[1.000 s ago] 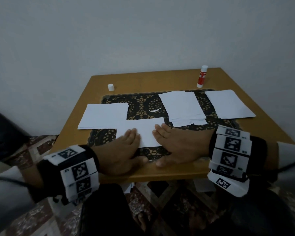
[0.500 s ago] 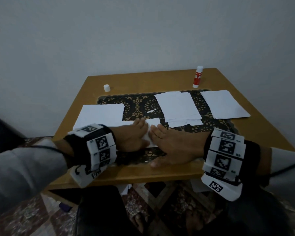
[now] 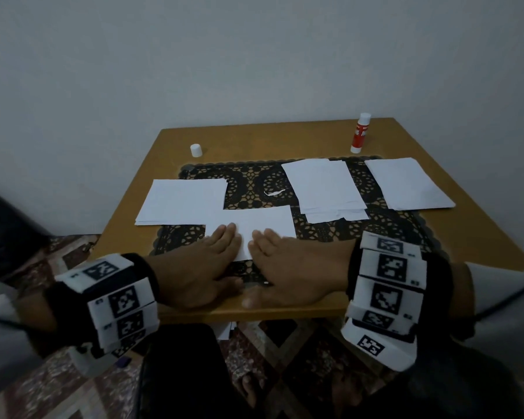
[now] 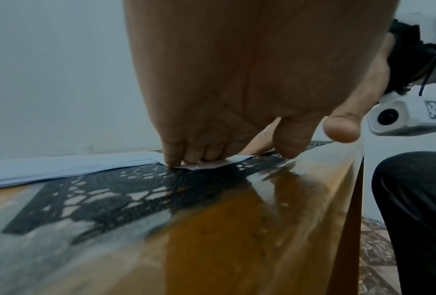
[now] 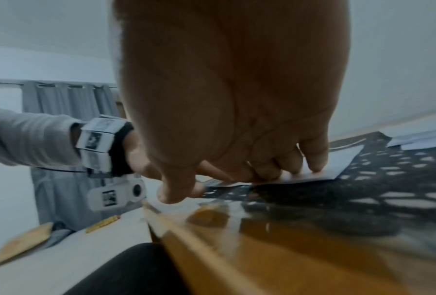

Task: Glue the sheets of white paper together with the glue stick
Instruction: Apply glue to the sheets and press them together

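A white paper sheet (image 3: 260, 220) lies on the black lace mat (image 3: 254, 182) near the table's front edge. My left hand (image 3: 212, 255) and right hand (image 3: 282, 255) lie flat side by side on it, fingers straight, pressing it down. In the left wrist view the left fingers (image 4: 189, 153) touch the sheet's corner (image 4: 212, 164). In the right wrist view the right fingers (image 5: 312, 159) press the sheet (image 5: 338, 161). The red and white glue stick (image 3: 360, 133) stands uncapped at the back right. Its white cap (image 3: 196, 150) stands at the back left.
A stack of white sheets (image 3: 185, 201) lies at the left, another stack (image 3: 324, 189) right of centre, and one more sheet (image 3: 406, 182) at the far right. A small paper scrap (image 3: 273, 192) lies on the mat. The wooden table (image 3: 285, 137) stands against a wall.
The left hand slid right over the sheet with its wrist turned in half a second ago, and now has swung back flat beside the right hand. The right hand stays pressed on the sheet.
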`<move>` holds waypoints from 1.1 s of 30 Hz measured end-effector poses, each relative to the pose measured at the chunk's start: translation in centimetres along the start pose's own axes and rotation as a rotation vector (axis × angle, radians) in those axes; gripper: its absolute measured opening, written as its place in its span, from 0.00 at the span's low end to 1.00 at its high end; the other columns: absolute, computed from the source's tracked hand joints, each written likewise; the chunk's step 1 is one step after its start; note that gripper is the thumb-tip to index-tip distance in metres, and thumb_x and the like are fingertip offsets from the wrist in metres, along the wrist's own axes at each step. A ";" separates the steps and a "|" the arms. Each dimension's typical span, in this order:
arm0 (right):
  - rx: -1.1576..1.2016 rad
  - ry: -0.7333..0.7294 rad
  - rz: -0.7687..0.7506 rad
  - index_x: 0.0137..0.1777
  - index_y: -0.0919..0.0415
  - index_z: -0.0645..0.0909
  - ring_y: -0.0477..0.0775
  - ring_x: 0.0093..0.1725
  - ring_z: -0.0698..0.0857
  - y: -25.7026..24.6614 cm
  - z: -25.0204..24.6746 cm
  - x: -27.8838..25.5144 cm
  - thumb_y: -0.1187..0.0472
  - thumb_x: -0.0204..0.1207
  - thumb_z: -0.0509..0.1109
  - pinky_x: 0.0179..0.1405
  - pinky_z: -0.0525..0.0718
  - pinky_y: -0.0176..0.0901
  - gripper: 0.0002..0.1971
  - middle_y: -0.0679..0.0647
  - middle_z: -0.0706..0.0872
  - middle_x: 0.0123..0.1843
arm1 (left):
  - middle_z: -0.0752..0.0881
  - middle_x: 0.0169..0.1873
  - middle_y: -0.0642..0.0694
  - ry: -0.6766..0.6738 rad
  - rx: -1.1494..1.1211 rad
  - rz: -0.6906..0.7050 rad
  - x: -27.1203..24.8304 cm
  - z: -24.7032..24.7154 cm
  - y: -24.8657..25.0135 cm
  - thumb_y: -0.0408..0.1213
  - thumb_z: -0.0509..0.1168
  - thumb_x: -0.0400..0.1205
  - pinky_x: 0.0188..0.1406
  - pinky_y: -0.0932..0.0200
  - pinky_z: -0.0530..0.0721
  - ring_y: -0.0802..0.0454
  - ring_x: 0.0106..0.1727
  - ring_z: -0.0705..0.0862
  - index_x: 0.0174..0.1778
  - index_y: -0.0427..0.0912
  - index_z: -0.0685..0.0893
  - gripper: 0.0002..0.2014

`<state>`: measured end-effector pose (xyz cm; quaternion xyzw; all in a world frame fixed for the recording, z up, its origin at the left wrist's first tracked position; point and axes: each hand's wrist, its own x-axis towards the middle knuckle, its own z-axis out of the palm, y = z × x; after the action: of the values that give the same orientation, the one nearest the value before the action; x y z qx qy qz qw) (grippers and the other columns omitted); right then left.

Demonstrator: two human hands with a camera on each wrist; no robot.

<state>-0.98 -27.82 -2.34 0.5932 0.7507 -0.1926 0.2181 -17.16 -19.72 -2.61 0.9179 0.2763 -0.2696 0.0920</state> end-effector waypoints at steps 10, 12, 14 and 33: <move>0.003 -0.031 0.041 0.83 0.66 0.31 0.62 0.84 0.34 1.3 -0.8 1.6 0.28 0.78 0.48 0.85 0.45 0.57 0.51 0.62 0.30 0.85 | 0.40 0.84 0.48 0.060 -0.024 -0.003 -0.3 -1.3 -0.5 0.54 0.48 0.87 0.79 0.61 0.44 0.53 0.84 0.45 0.84 0.46 0.42 0.34; 0.030 -0.039 0.059 0.84 0.66 0.31 0.60 0.85 0.34 2.1 -1.3 1.4 0.30 0.79 0.47 0.85 0.47 0.58 0.49 0.61 0.30 0.85 | 0.46 0.84 0.49 0.102 0.002 -0.004 -0.2 -1.8 -0.6 0.53 0.50 0.87 0.81 0.58 0.47 0.52 0.84 0.49 0.85 0.47 0.49 0.32; 0.021 -0.022 0.104 0.83 0.67 0.32 0.62 0.85 0.35 2.5 -1.6 1.4 0.30 0.80 0.47 0.84 0.48 0.59 0.50 0.63 0.31 0.85 | 0.50 0.84 0.49 0.124 0.030 0.002 -0.1 -2.2 -0.6 0.50 0.53 0.87 0.82 0.55 0.52 0.51 0.83 0.53 0.84 0.48 0.54 0.29; -0.017 0.065 -0.055 0.85 0.68 0.48 0.60 0.85 0.48 1.2 0.4 -2.5 0.35 0.82 0.53 0.82 0.59 0.54 0.43 0.63 0.46 0.87 | 0.71 0.73 0.45 0.224 0.039 -0.022 4.1 -4.5 -2.7 0.48 0.70 0.78 0.72 0.52 0.70 0.46 0.72 0.70 0.77 0.49 0.68 0.32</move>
<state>0.76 -29.76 -1.30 0.5765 0.7749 -0.1725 0.1934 -13.80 -14.22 -1.15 0.9407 0.2897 -0.1719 0.0398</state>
